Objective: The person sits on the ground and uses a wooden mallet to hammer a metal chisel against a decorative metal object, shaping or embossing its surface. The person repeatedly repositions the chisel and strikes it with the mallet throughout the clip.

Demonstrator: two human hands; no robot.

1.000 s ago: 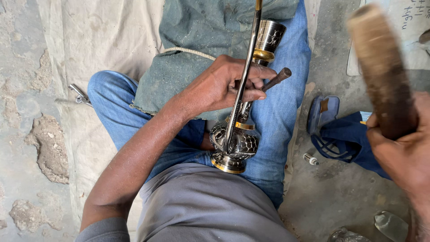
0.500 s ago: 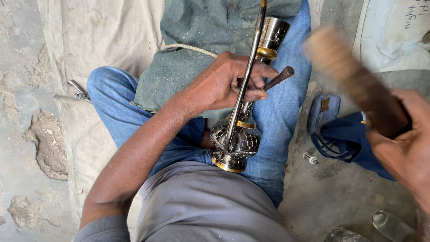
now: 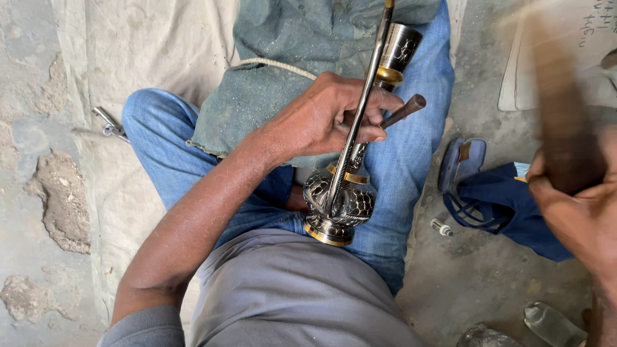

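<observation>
The person sat cross-legged on the floor, and the engraved metal vase [image 3: 340, 199] lay across the lap on the blue jeans [image 3: 411, 128], its round patterned body near the belly and its neck running away toward the knees, where a cup-shaped mouth [image 3: 400, 48] with a brass ring showed. The left hand [image 3: 328, 119] had its grip clenched around the neck of the vase and pressed a thin steel rod [image 3: 360, 109] against it; the rod's upper end was cut off by the top edge. A short dark tool [image 3: 402, 112] poked out from under the fingers, most of it hidden. The right hand [image 3: 578, 218] was only partly in view at the right edge, its grip wrapped tight on a brown wooden mallet [image 3: 559, 122], which was so blurred that its head could not be made out. A grey-green cloth [image 3: 283, 77] covered the far leg. On the concrete floor [image 3: 488, 283] beside the right leg lay a blue sandal [image 3: 495, 199] and a small plug-like part [image 3: 441, 227].
</observation>
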